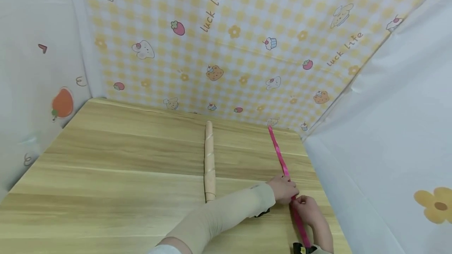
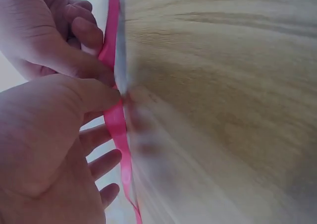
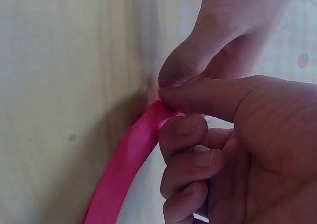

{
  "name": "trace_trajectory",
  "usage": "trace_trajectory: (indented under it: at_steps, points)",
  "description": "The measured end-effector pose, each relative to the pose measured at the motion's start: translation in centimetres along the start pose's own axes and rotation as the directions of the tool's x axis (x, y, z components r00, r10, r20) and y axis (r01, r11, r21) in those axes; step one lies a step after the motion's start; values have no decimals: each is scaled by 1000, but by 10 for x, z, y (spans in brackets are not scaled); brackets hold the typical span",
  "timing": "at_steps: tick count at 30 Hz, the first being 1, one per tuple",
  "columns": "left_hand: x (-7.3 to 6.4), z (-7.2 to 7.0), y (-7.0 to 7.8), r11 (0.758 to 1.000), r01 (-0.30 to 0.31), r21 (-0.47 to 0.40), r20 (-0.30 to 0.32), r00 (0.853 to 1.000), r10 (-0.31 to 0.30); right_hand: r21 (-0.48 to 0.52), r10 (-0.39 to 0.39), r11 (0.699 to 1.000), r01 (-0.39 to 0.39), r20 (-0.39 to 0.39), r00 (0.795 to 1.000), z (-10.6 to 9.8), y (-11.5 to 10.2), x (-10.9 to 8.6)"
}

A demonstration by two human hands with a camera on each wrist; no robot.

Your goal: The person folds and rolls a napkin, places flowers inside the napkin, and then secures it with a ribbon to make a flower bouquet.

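Note:
A narrow, shiny pink ribbon (image 1: 278, 152) runs lengthwise along the right part of the wooden table. My left hand (image 1: 282, 189) pinches it between thumb and fingers, the other fingers spread behind the ribbon (image 2: 119, 127) in the left wrist view. Just nearer to me, my right hand (image 1: 310, 211) pinches the same ribbon, thumb against the index finger, the remaining fingers curled in. The two thumb tips almost meet. In the right wrist view the ribbon (image 3: 121, 159) bends down from the pinch, and the exact spot between the fingertips is hidden.
A pale wooden stick with a spiral groove (image 1: 210, 156) lies left of my hands, its near end behind my left sleeve (image 1: 226, 214). A yellow checked cloth (image 1: 226, 50) hangs behind the wooden table (image 1: 123, 175). White sheets (image 1: 388, 136) stand at both sides.

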State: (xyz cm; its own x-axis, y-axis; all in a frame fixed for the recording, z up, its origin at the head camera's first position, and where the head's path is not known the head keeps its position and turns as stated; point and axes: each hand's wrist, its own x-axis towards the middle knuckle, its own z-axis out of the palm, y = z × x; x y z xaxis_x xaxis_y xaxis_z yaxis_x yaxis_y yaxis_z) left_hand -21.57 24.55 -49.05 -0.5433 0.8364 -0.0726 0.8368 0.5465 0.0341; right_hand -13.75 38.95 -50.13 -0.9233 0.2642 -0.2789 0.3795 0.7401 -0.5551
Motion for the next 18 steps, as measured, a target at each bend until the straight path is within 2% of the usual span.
trace_trajectory:
  at_steps: [3, 6, 10, 12, 15, 18]
  points:
    - [3, 1, -3, 999, -1, -38, -15, 1000, 0, 37, -10, 999, 10, -14, 1000, -6, -4, -2]
    - [7, 1, -5, 993, 34, -112, -13, 999, -36, 35, -31, 999, 32, -31, 999, -13, -10, -2]
    - [12, -3, -12, 969, 78, -235, -12, 996, -83, 14, -66, 998, 67, -59, 996, -19, -17, 1]
    - [15, -6, -19, 946, 71, -316, -10, 997, -79, -12, -101, 995, 100, -74, 992, -23, -21, 2]
    - [15, -13, -33, 898, 23, -440, -15, 999, -33, -53, -163, 986, 159, -102, 981, -31, -28, 3]
    - [13, -22, -50, 817, -43, -575, -36, 999, 27, -78, -239, 970, 231, -116, 964, -41, -37, 4]
